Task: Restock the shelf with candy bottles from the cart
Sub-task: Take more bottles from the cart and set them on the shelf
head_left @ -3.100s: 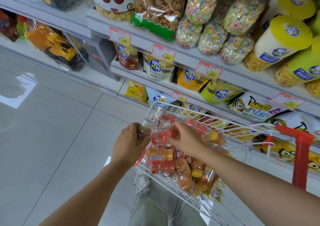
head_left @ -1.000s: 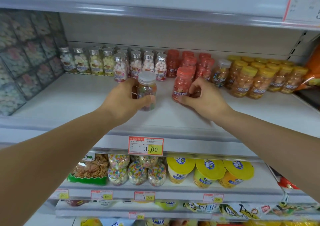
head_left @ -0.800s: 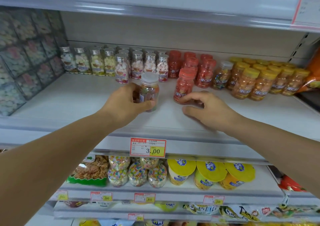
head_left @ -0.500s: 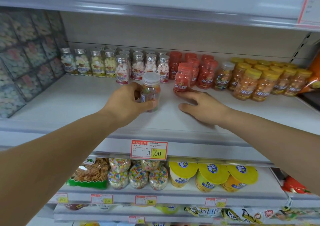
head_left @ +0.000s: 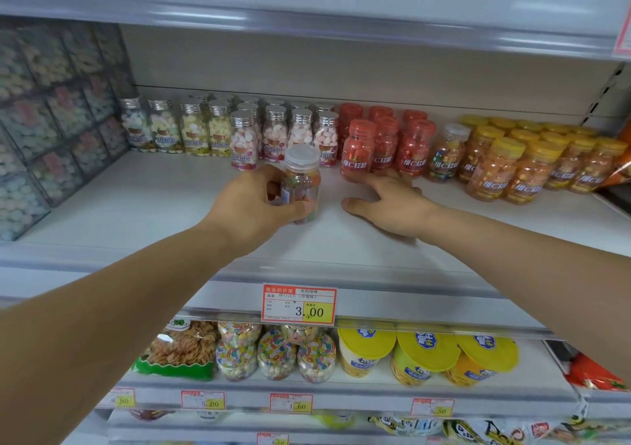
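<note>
A single wide-angle camera on the person's head faces the white metal shelf (head_left: 136,212) head-on and from near. It tilts slightly downward, so the lower stocked tiers (head_left: 341,395) also show.

The white shelf board (head_left: 136,212) had three groups of bottles along its back. The clear bottles with silver caps (head_left: 273,130) stood at the left, the red plastic bottles (head_left: 386,144) in the middle, and the orange bottles with yellow caps (head_left: 532,168) at the right. In front of the silver-capped ones, the left hand (head_left: 252,209) held a small clear bottle with a white cap (head_left: 302,185). The right hand (head_left: 392,205) lay on the board to its right, just before the red bottles. A red and yellow paper price tag (head_left: 298,304) hung on the front edge, below both hands.
</note>
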